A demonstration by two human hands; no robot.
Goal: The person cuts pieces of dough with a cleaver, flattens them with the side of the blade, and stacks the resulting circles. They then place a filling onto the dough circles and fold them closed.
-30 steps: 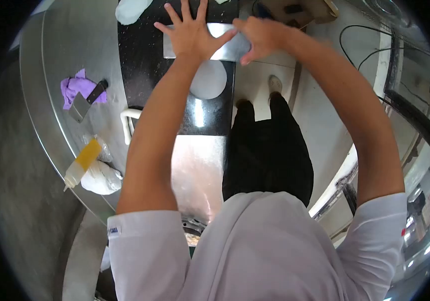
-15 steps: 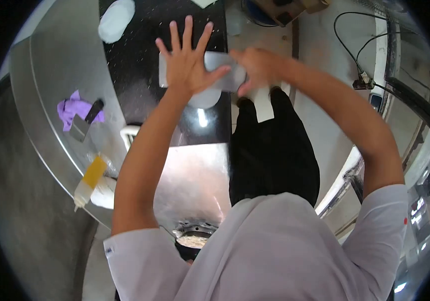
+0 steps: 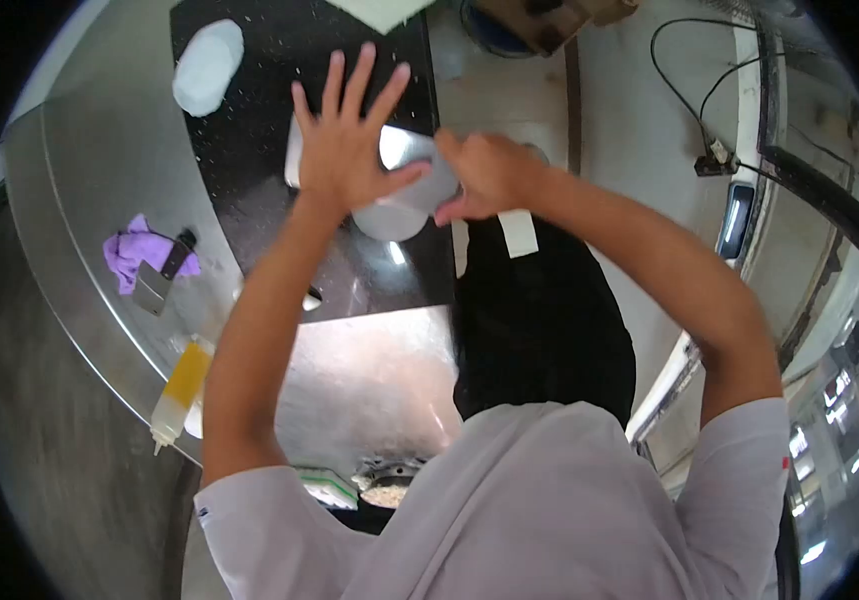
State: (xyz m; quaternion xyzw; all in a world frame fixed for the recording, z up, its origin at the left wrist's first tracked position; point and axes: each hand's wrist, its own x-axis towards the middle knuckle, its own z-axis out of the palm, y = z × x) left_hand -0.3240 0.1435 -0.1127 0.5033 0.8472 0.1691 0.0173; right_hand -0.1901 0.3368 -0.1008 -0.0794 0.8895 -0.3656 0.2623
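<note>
My left hand [image 3: 349,150] lies with its fingers spread on top of a flat metal plate or blade [image 3: 407,150] over the black counter [image 3: 249,190]. My right hand [image 3: 484,175] is closed on the right end of that same metal piece, at the counter's right edge. Under the metal, a round pale disc [image 3: 389,222] shows its lower part on the counter. At the upper left of the black surface sits a white lump [image 3: 208,68], apart from both hands.
On the steel surface to the left are a purple cloth [image 3: 134,250], a scraper [image 3: 154,288] and a bottle of yellow liquid [image 3: 181,385]. A pan [image 3: 385,496] sits at the bottom. Cables meet at a socket box [image 3: 714,163] on the right.
The view has shifted, so the counter and its items appear moved. Both hands keep their holds on the metal piece, which is tilted slightly more. A green-edged packet now shows near the pan.
</note>
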